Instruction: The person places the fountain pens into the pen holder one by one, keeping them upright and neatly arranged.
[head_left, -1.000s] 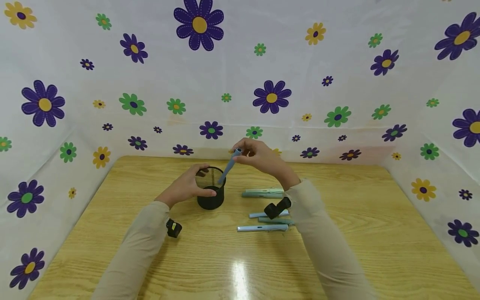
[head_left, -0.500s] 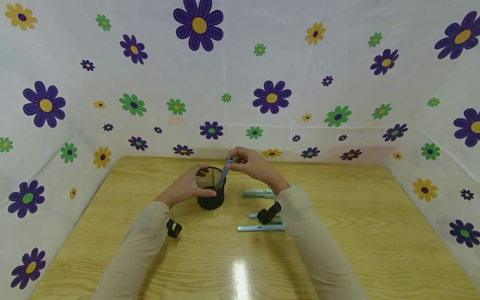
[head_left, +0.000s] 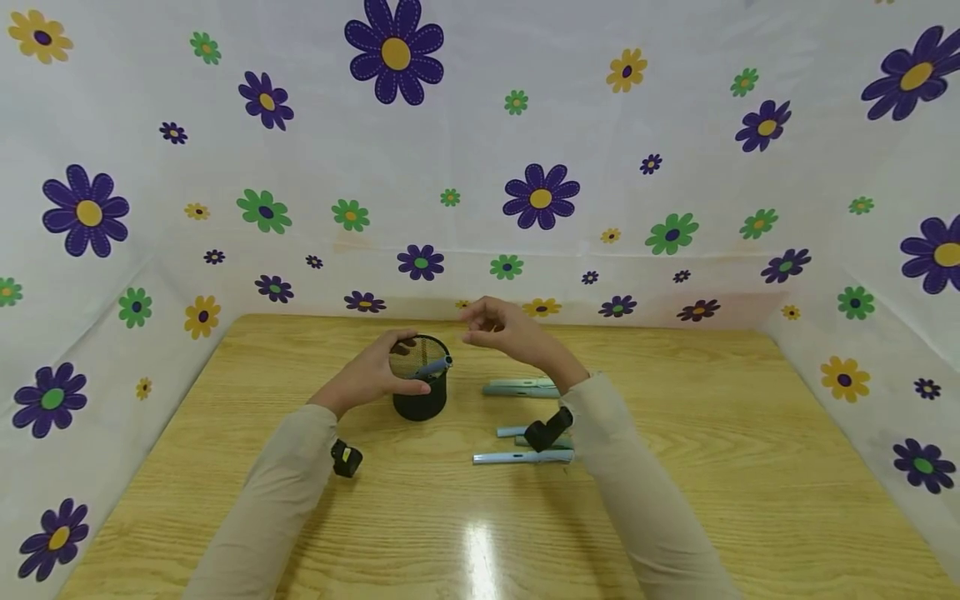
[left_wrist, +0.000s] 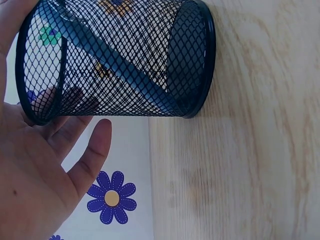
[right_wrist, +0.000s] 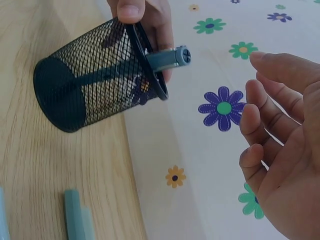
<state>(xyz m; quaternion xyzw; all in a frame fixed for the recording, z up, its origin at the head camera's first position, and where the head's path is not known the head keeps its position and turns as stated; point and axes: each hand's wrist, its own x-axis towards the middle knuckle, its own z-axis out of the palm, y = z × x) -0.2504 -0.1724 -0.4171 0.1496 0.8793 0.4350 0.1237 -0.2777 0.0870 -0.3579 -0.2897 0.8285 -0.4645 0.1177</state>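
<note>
A black wire-mesh pen cup (head_left: 420,406) stands upright on the wooden table. My left hand (head_left: 366,373) grips it near the rim, thumb on the near side and fingers around the far side. One blue pen (right_wrist: 167,59) leans inside the cup, its end poking out over the rim; through the mesh in the left wrist view the pen (left_wrist: 117,62) slants down to the base. Just right of the cup and a little above it, my right hand (head_left: 517,335) holds nothing, its fingers loosely bent and apart from the pen.
Right of the cup lie green pens (head_left: 517,391) side by side. Nearer me is a group with a light blue pen (head_left: 510,457) in front, partly hidden by the right wrist camera (head_left: 547,430). A flower-printed cloth (head_left: 480,150) rises behind the table.
My right hand lowered the blue pen into the cup and let go of it, then drew slightly back to the right. The pen now leans inside. My left hand stays on the cup.
</note>
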